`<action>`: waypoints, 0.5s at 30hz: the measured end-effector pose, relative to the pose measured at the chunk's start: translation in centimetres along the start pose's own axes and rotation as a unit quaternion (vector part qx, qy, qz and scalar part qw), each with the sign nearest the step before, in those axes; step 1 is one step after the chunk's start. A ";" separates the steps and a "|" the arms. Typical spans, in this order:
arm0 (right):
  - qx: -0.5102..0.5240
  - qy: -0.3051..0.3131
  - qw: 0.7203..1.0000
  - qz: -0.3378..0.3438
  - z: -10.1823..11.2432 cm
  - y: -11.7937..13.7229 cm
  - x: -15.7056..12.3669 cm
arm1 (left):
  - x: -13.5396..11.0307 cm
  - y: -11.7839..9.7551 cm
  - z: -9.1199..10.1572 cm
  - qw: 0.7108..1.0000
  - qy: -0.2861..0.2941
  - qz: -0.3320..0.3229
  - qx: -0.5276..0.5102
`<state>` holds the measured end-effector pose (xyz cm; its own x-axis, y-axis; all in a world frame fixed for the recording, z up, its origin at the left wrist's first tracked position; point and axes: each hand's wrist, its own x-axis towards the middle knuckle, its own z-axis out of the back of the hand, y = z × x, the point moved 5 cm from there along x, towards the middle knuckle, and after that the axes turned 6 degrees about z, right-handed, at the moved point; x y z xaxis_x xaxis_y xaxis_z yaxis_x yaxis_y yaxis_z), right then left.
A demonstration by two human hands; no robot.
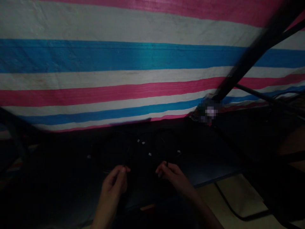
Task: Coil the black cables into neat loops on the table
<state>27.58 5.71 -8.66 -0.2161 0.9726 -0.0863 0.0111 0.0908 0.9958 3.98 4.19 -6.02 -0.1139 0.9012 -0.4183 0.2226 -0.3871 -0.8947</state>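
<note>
My left hand point(116, 181) is low in the middle of the view with thumb and fingertips pinched together. My right hand point(169, 173) is beside it, also pinched, gripping something thin and dark that I cannot make out; it may be a black cable. Both hands hover over a dark work surface point(205, 165) where coils of black cable point(133, 149) with several small white tags point(150, 154) lie just beyond the fingers. The scene is very dim.
A pink, white and blue striped tarp point(124, 63) fills the upper view. A dark slanted pole point(252, 54) crosses at the right. A black cable point(228, 206) loops on the pale floor at lower right.
</note>
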 end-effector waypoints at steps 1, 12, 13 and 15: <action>-0.039 0.023 0.999 0.002 -0.5 0.1 -0.2 | 0.0 -0.4 -0.2 1.000 -0.004 -0.008 0.002; 0.134 -0.124 0.983 -0.011 4.8 0.6 0.4 | 1.1 -2.2 7.3 0.984 -0.156 0.015 0.086; 0.136 -0.131 0.982 -0.002 5.3 0.8 0.3 | 1.1 -2.4 7.5 0.983 -0.165 0.011 0.084; 0.119 -0.131 0.984 0.009 6.0 1.1 0.2 | 0.8 -2.7 7.6 0.982 -0.179 -0.002 0.063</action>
<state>33.43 7.25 -7.75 0.0457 0.9935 -0.1039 0.2481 0.0895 0.9646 -4.08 4.49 -5.12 -0.4520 0.7852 -0.4232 0.1020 -0.4258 -0.8990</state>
